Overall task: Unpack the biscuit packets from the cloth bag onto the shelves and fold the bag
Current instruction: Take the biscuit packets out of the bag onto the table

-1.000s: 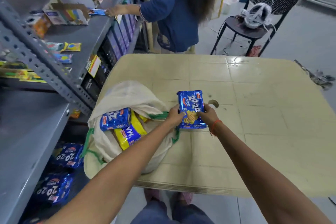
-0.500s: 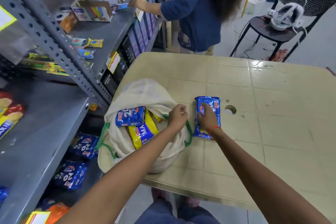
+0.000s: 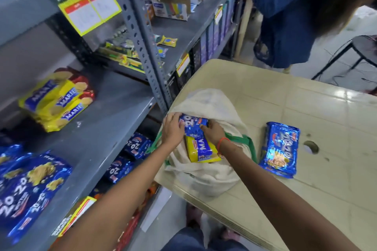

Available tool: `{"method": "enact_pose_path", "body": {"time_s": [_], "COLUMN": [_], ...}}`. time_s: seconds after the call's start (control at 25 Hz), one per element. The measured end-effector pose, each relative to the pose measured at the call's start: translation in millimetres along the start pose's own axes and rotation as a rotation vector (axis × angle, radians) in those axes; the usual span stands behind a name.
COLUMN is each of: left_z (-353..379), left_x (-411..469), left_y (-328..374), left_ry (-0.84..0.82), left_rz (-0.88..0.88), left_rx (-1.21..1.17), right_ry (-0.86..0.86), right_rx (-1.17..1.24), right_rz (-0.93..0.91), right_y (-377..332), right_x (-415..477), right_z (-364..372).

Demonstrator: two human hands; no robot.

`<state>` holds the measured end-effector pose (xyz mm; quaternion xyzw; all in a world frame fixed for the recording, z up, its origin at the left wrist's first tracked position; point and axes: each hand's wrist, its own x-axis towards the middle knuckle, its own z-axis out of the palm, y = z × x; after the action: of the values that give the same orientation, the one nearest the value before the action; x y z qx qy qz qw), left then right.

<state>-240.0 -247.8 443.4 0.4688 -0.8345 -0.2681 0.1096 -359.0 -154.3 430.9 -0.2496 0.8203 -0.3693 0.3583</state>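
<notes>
The cream cloth bag (image 3: pixel 208 177) with green handles lies open at the near left corner of the beige table (image 3: pixel 306 199). Inside it my left hand (image 3: pixel 173 129) and my right hand (image 3: pixel 213 132) both grip a blue 20-20 biscuit packet (image 3: pixel 193 127) from either side. Just below that, a yellow Marie packet (image 3: pixel 201 150) rests in the bag's mouth. A second blue 20-20 packet (image 3: pixel 280 150) lies flat on the table right of the bag. On the grey shelf (image 3: pixel 98 128) to the left sit yellow Marie packets (image 3: pixel 55 102) and blue 20-20 packets (image 3: pixel 26 187).
More blue packets (image 3: pixel 130 153) lie on the lower shelf. A slotted grey upright (image 3: pixel 142 43) stands between shelf and table. A person in dark blue (image 3: pixel 295 6) stands at the far shelf, a black chair (image 3: pixel 350 51) behind. The table has a round hole (image 3: pixel 311 147).
My right hand left the blue packet on the table and moved left into the bag. Both hands now hold another blue packet there. The view swung left toward the shelves.
</notes>
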Motion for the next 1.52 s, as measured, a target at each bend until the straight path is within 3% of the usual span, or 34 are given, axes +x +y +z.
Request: {"method": "enact_pose_path", "body": {"time_s": [0.16, 0.24, 0.4, 0.48, 0.6, 0.76, 0.88, 1.0, 1.12, 1.2, 1.36, 1.52], "left_z": [-12.3, -16.8, -26.8, -28.3, -13.2, 2.9, 14.7, 35.4, 56.3, 73.7, 107.9, 119.7], "left_x": [28.3, 34.3, 42.2, 34.8, -3.5, -51.8, -86.0, -118.9, -140.9, -153.2, -177.1, -164.9], "left_y": [-6.5, -0.9, 13.2, 16.4, 25.7, 36.6, 43.1, 57.2, 78.8, 92.3, 119.8, 141.6], "left_ry": [-0.340, -0.353, -0.306, -0.340, -0.376, -0.264, -0.276, -0.282, -0.419, -0.566, -0.838, -0.899], "left_rz": [-0.054, -0.101, -0.215, -0.303, -0.415, -0.519, -0.551, -0.386, -0.210, -0.155, -0.238, -0.291], "left_rx": [-0.223, -0.288, -0.260, -0.201, -0.446, -0.613, -0.614, -0.459, -0.361, -0.335, -0.447, -0.426], "right_ry": [0.088, 0.065, -0.264, -0.390, -0.383, -0.300, -0.267, -0.311, -0.365, -0.307, -0.120, 0.119], "right_rx": [0.107, 0.292, 0.731, 0.808, 0.761, 0.536, 0.312, 0.138, 0.241, 0.284, 0.188, 0.243], "right_rz": [0.048, 0.120, 0.286, 0.323, 0.349, 0.298, 0.262, 0.304, 0.407, 0.488, 0.614, 0.605], "right_y": [-8.6, -19.6, -25.8, -11.0, 15.1, 23.3, 30.0, 55.9, 94.2, 121.7, 166.1, 170.4], "right_x": [9.9, 3.6, -23.2, -36.1, -53.1, -70.7, -82.2, -103.1, -130.4, -146.8, -164.8, -160.0], "right_z": [8.9, 7.2, -11.5, -19.8, -24.3, -39.4, -61.5, -86.2, -110.6, -126.3, -141.5, -139.9]}}
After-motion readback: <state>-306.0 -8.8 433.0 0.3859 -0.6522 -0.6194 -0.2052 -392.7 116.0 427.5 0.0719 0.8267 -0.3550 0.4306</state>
